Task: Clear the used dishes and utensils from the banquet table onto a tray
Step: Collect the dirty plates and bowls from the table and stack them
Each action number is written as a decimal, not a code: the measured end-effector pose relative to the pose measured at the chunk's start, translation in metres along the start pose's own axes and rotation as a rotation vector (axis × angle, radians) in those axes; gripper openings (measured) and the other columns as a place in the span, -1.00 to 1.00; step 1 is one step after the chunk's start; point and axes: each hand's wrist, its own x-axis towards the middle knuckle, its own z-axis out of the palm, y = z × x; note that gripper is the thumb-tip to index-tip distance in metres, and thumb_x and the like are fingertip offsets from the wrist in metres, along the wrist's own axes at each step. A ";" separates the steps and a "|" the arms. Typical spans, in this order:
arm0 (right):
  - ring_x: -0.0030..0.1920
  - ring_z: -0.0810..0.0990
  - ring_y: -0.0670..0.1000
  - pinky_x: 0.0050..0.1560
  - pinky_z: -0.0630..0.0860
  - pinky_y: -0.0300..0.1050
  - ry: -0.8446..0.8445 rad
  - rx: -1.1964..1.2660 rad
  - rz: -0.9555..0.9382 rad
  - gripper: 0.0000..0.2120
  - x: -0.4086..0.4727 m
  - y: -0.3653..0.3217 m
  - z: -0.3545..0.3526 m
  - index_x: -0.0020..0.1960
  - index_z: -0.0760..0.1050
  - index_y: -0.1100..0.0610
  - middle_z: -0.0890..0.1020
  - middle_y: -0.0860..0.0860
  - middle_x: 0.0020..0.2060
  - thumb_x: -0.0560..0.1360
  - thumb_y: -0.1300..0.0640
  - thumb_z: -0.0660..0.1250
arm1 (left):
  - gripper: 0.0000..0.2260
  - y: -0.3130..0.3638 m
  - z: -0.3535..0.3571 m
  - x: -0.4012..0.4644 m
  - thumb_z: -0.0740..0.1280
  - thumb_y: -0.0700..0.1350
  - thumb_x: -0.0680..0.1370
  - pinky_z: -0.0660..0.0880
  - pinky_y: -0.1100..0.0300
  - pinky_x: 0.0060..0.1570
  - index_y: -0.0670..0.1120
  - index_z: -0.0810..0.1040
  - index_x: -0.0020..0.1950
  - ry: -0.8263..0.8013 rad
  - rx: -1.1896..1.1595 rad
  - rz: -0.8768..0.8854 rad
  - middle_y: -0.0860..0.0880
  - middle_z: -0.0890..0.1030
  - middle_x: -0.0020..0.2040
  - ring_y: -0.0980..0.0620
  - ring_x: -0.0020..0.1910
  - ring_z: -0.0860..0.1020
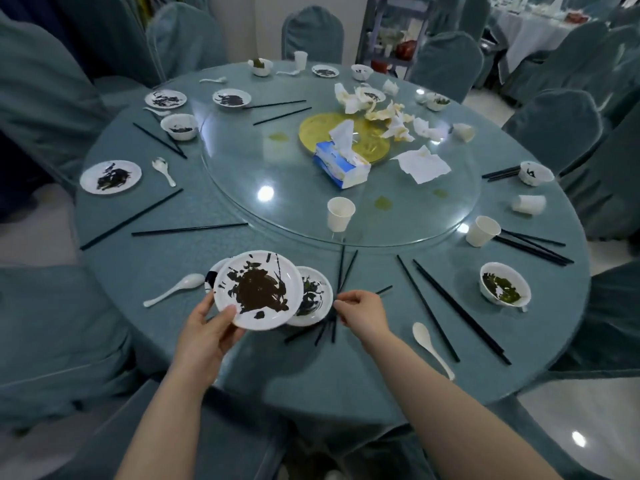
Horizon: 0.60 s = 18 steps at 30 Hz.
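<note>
plate (pixel 258 289), white, smeared with dark residue

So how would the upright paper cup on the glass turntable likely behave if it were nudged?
The paper cup looks thin and empty, so probably very light. Standing tall on a narrow base on the smooth glass turntable, it would likely slide or tip, then roll like the fallen cup.

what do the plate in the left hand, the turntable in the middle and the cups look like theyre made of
Plate held by the left hand: glossy white, probably glazed ceramic, possibly melamine. Turntable: clear glass, since the tablecloth shows through and ceiling lights reflect off it. Cups, such as the upright one: matte white with thin walls and a rolled rim, likely paper.
</note>
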 end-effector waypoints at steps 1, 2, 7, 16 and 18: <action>-0.26 0.60 0.04 -0.05 0.57 -0.01 0.016 -0.120 -0.032 -0.93 0.007 -0.001 0.006 -0.15 0.62 0.11 0.68 0.09 -0.25 0.40 0.22 0.38 | -0.68 0.005 -0.009 0.003 0.25 -0.35 0.56 0.61 0.25 -0.31 0.02 0.45 0.19 0.005 -0.005 0.005 0.00 0.71 -0.16 0.08 -0.24 0.68; -0.14 0.63 0.07 0.02 0.55 -0.04 0.037 -0.241 -0.055 -0.89 0.014 -0.003 0.012 -0.09 0.64 0.12 0.69 0.08 -0.17 0.40 0.17 0.39 | -0.69 0.009 -0.018 0.005 0.25 -0.34 0.57 0.60 0.26 -0.32 0.03 0.46 0.18 0.010 -0.006 0.010 0.01 0.72 -0.18 0.08 -0.23 0.68; 0.06 0.56 0.16 -0.10 0.38 -0.13 0.099 -0.524 -0.054 -0.74 0.037 -0.002 0.034 0.08 0.50 0.17 0.61 0.11 0.03 0.45 0.08 0.38 | -0.70 0.027 -0.054 0.018 0.26 -0.31 0.57 0.57 0.30 -0.32 0.07 0.49 0.15 0.067 0.016 0.048 0.04 0.72 -0.14 0.10 -0.20 0.68; -0.11 0.53 0.19 -0.19 0.38 -0.13 0.119 -0.602 0.079 -0.84 0.051 0.004 0.043 -0.02 0.50 0.26 0.62 0.20 -0.04 0.43 0.22 0.26 | -0.71 0.019 -0.077 0.030 0.26 -0.28 0.58 0.59 0.29 -0.28 0.12 0.55 0.08 0.052 0.070 0.018 0.08 0.71 -0.13 0.14 -0.21 0.67; -0.11 0.54 0.20 -0.19 0.42 -0.12 0.127 -0.612 0.077 -0.84 0.050 0.005 0.041 -0.05 0.51 0.27 0.61 0.19 -0.09 0.42 0.26 0.22 | -0.71 0.017 -0.078 0.031 0.26 -0.28 0.58 0.60 0.30 -0.27 0.12 0.54 0.09 0.043 0.076 0.004 0.08 0.71 -0.13 0.14 -0.22 0.67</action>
